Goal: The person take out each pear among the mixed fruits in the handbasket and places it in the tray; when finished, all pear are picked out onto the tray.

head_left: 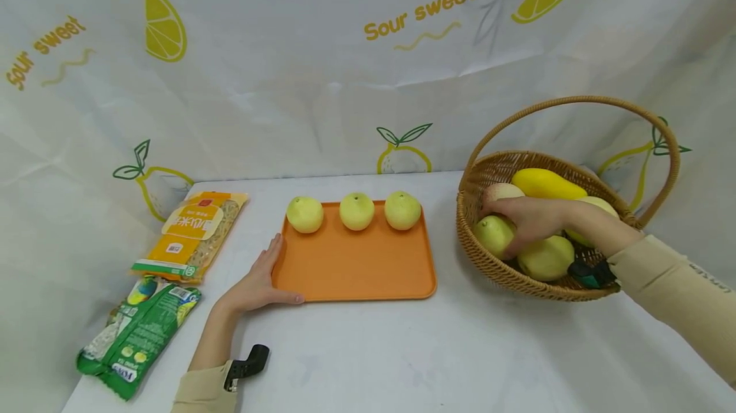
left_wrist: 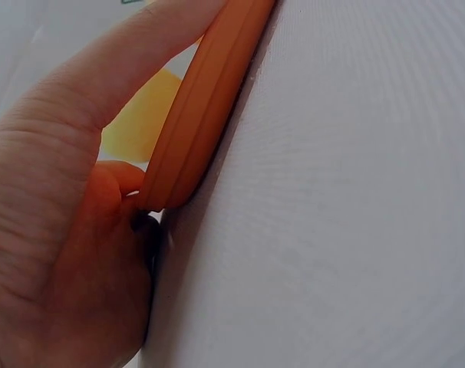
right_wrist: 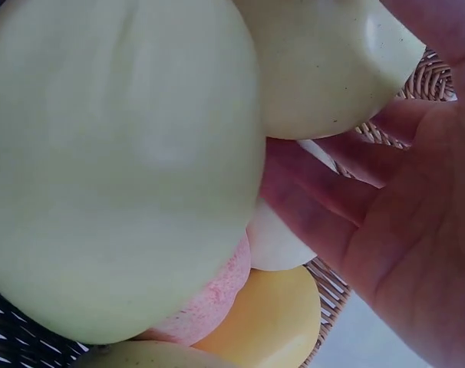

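In the head view, three round yellow-green pears [head_left: 356,211] sit in a row along the back of the orange tray [head_left: 353,266]. My left hand [head_left: 259,282] rests at the tray's left front corner, fingers straight along the left side and thumb along the front edge. The left wrist view shows that thumb against the tray's rim [left_wrist: 206,107]. Inside the wicker basket [head_left: 494,270], my right hand [head_left: 531,218] holds a pear [head_left: 493,236], fingers behind it and thumb in front. The right wrist view shows fingers reaching around that pear [right_wrist: 332,69], partly hidden by a larger pale fruit [right_wrist: 125,169].
Also in the basket are a pinkish peach [head_left: 500,192], a long yellow fruit [head_left: 546,183] and more pale fruit [head_left: 546,258]. The basket's tall handle [head_left: 575,100] arches above the right arm. An orange food bag [head_left: 192,234] and a green one [head_left: 140,333] lie at the left.
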A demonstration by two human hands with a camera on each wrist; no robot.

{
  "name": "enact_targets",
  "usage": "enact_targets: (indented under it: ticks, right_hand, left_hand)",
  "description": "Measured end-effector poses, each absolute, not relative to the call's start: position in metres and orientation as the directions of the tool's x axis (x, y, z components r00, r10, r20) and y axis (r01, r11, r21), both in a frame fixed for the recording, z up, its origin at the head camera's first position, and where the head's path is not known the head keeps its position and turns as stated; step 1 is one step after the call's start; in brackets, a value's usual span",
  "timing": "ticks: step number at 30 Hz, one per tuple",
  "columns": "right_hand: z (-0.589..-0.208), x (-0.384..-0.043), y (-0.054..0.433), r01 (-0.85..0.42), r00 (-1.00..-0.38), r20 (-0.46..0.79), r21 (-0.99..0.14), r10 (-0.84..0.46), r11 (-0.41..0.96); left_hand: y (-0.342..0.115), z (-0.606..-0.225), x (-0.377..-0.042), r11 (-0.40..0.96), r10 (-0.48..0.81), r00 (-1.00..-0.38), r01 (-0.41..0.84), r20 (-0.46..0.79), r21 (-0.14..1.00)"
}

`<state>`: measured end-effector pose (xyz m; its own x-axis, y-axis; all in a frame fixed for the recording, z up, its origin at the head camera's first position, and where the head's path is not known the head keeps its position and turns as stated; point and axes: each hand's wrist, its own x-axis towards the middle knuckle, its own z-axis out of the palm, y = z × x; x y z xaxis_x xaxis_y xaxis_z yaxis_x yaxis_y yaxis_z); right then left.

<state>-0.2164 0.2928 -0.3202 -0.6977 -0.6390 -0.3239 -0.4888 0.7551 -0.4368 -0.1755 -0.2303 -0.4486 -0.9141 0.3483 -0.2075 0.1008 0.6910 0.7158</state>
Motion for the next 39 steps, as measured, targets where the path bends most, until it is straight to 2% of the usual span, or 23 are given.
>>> enact_targets:
  ticks: [4, 11, 20, 25, 34, 39]
  right_hand:
    - [-0.317, -0.214, 0.294, -0.453, -0.719, -0.322, -0.455, -0.616, 0.767]
    - [-0.306, -0.21, 0.297, -0.45, -0.75, -0.219, -0.524, -0.625, 0.723]
    - [-0.286, -0.193, 0.3, -0.21, -0.829, -0.315, -0.592, -0.463, 0.778]
    - [-0.282, -0.18, 0.301, -0.108, -0.863, -0.322, -0.635, -0.389, 0.765]
    - [-0.287, -0.168, 0.301, -0.002, -0.902, -0.282, -0.753, -0.326, 0.657]
    - [-0.295, -0.159, 0.296, 0.103, -0.916, -0.268, -0.877, -0.299, 0.47]
  left_hand:
    - [-0.229, -0.448, -0.175, 0.69, 0.347, -0.915, 0.1, -0.206, 0.717]
    - [-0.228, -0.447, -0.175, 0.691, 0.344, -0.917, 0.101, -0.203, 0.715]
    - [-0.229, -0.449, -0.175, 0.691, 0.343, -0.917, 0.099, -0.204, 0.716]
    - [-0.229, -0.45, -0.176, 0.7, 0.338, -0.917, 0.095, -0.211, 0.708]
    - [-0.231, -0.452, -0.175, 0.701, 0.335, -0.921, 0.102, -0.199, 0.706]
    - [-0.231, -0.452, -0.176, 0.695, 0.341, -0.921, 0.111, -0.19, 0.711]
